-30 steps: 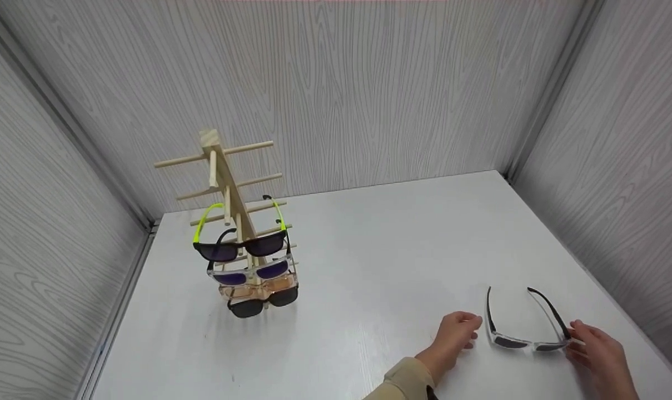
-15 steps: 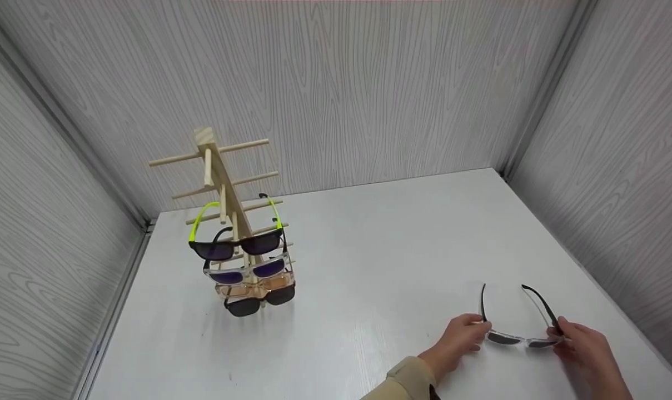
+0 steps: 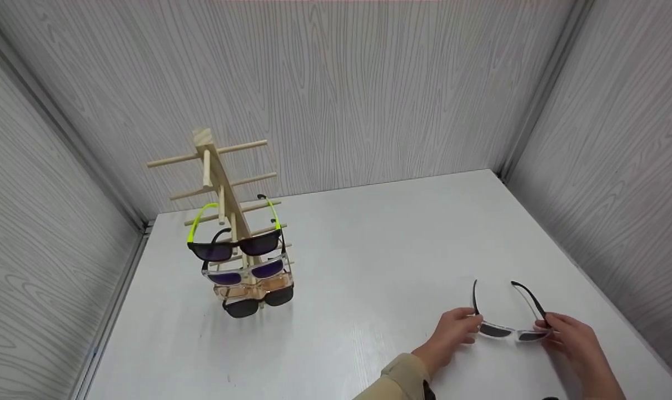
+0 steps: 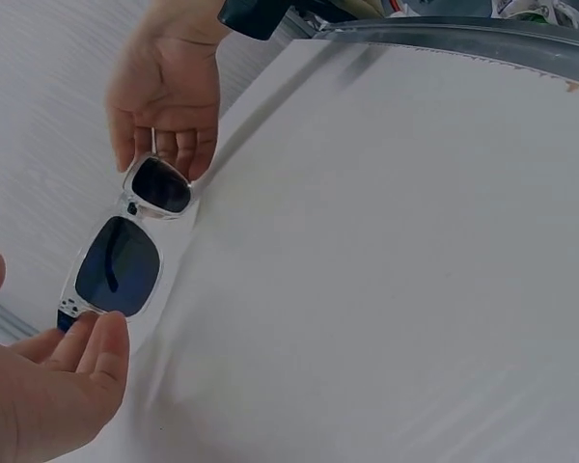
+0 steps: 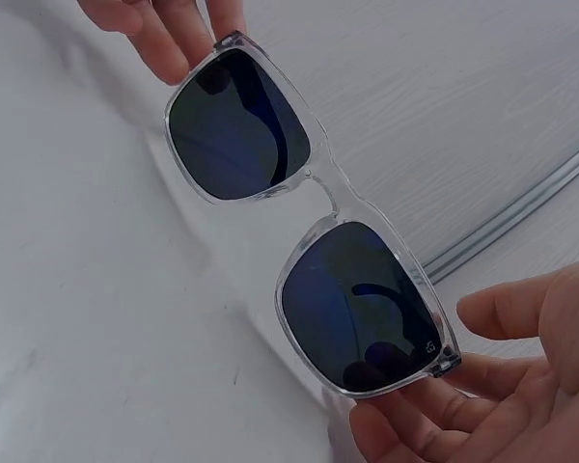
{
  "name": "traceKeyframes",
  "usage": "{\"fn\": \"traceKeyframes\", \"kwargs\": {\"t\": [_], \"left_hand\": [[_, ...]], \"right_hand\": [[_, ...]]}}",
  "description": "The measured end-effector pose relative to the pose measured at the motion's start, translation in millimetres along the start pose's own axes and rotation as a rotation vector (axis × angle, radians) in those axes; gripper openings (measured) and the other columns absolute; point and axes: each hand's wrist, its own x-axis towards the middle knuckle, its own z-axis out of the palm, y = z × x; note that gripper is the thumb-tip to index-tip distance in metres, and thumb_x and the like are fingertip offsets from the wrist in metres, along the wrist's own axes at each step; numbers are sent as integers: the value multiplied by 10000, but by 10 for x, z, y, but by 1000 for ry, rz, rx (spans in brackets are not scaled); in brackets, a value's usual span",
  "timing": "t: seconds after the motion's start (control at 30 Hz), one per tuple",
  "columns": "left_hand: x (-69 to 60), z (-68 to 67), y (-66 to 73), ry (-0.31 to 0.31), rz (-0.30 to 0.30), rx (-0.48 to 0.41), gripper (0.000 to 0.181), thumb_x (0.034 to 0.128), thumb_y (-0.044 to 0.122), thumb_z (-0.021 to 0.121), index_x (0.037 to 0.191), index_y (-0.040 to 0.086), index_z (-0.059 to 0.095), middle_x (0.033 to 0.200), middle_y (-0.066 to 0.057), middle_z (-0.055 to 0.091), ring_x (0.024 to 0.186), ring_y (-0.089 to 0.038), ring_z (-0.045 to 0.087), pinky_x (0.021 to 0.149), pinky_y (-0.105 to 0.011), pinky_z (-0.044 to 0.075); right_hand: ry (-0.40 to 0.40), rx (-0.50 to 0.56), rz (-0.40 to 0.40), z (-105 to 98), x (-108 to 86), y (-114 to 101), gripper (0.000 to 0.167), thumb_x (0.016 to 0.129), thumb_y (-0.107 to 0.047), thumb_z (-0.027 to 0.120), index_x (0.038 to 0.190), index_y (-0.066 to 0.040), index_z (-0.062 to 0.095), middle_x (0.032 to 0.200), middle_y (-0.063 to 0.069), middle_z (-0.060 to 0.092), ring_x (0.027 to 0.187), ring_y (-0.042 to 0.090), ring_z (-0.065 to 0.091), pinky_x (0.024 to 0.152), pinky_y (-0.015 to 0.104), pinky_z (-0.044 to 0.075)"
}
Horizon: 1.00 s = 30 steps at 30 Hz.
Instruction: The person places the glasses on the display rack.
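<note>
Clear-framed sunglasses (image 3: 496, 331) with dark lenses and black temples are at the right of the head view, the temples spread and pointing away. My left hand (image 3: 451, 334) grips their left front corner by the hinge. At the opposite corner, my right hand (image 3: 577, 341) holds the frame near the right hinge. Fingers of both hands support the frame's ends in the right wrist view, where the lenses (image 5: 236, 125) face the camera. The left wrist view shows the same sunglasses (image 4: 118, 265) between the two hands. Whether they touch the table is unclear.
A wooden peg rack (image 3: 224, 183) stands at the left of the white table (image 3: 380, 250). Several sunglasses hang on its lower pegs, the topmost sunglasses (image 3: 213, 251) having yellow-green temples. Its upper pegs are bare. Grey wood-grain panels (image 3: 336, 94) enclose the back and sides.
My left hand has reached the sunglasses' left corner and taken hold of it. My right hand keeps its grip. Both hands and the sunglasses have shifted slightly left and away from me.
</note>
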Motion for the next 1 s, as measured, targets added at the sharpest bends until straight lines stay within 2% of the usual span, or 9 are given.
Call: {"fn": "traceKeyframes", "kwargs": {"t": [0.2, 0.37, 0.53, 0.77, 1.0], "left_hand": [[35, -77, 0, 41, 57, 7, 292, 856, 192, 651, 1122, 76, 620, 890, 5, 636, 830, -162, 601, 741, -351, 508], [47, -154, 30, 57, 123, -44, 272, 855, 167, 656, 1109, 72, 634, 909, 4, 649, 828, -158, 598, 731, -347, 513], [64, -233, 96, 76, 131, -65, 276, 856, 174, 658, 1115, 79, 638, 923, 11, 646, 834, -152, 601, 721, -327, 517], [102, -393, 192, 87, 172, -24, 271, 868, 208, 648, 1115, 97, 646, 933, 24, 645, 846, -133, 596, 724, -321, 511], [141, -579, 257, 105, 206, -6, 264, 874, 235, 640, 1100, 98, 652, 912, 28, 648, 834, -110, 589, 726, -297, 501]], "right_hand": [[-21, -54, -56, 95, -32, -27, 654, 956, -285, 521, 1396, 110, 241, 911, -79, 660, 812, 60, 586, 764, 276, 509], [-39, -92, -134, 166, -53, -57, 646, 963, -275, 505, 1410, 101, 229, 984, -83, 647, 857, 60, 585, 798, 295, 509], [-74, -106, -206, 229, -88, -109, 694, 950, -321, 532, 1426, 76, 219, 1039, -87, 646, 904, 63, 575, 824, 306, 499], [-66, -139, -291, 369, -117, -211, 715, 931, -392, 535, 1420, 56, 267, 1063, -93, 638, 910, 48, 576, 806, 288, 505], [-71, -162, -345, 531, -137, -298, 662, 946, -348, 528, 1425, 35, 280, 1101, -76, 637, 918, 52, 588, 799, 275, 505]]}}
